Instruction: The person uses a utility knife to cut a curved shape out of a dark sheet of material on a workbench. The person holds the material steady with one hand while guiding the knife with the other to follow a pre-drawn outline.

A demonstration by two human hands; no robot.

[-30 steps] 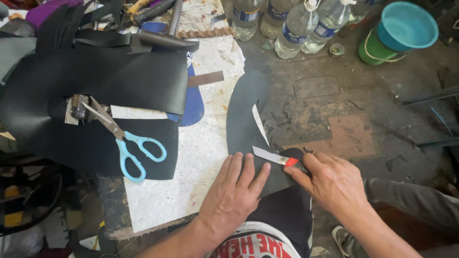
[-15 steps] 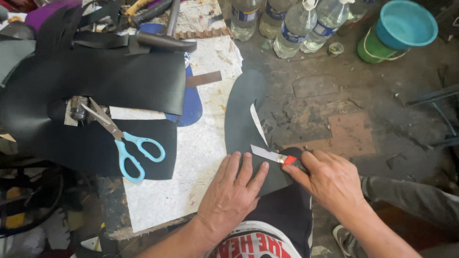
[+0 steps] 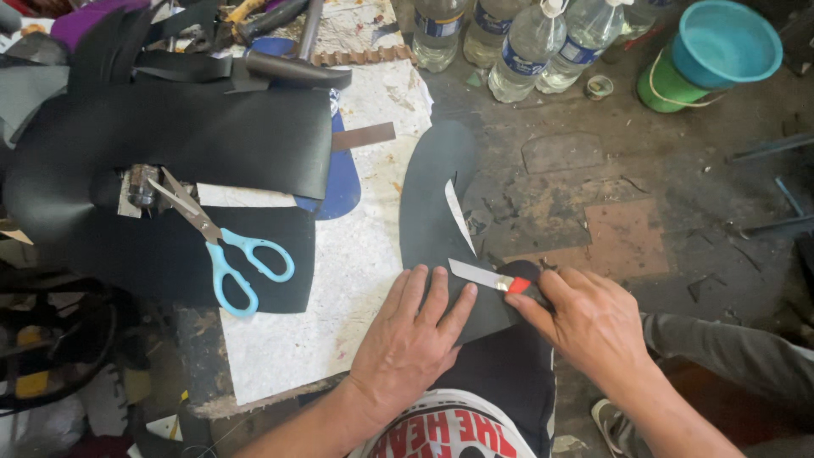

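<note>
Your left hand (image 3: 409, 339) lay flat with fingers spread, pressing the dark curved leather piece (image 3: 432, 203) onto the pale surface (image 3: 339, 280) at its right edge. Your right hand (image 3: 593, 326) gripped a knife (image 3: 487, 277) — blade pointing left, its tip just beside your left fingertips, on the leather. Blue-handled scissors (image 3: 222, 246) rested on black sheets (image 3: 170, 144) well to the left.

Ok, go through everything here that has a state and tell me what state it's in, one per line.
Left hand: flat, pressing on the dark sheet.
Right hand: gripping the knife.
Knife: blade out, tip on the sheet.
Scissors: closed, lying flat.
Water bottles: upright.
Teal basin: upright, stacked on a green bucket.
</note>
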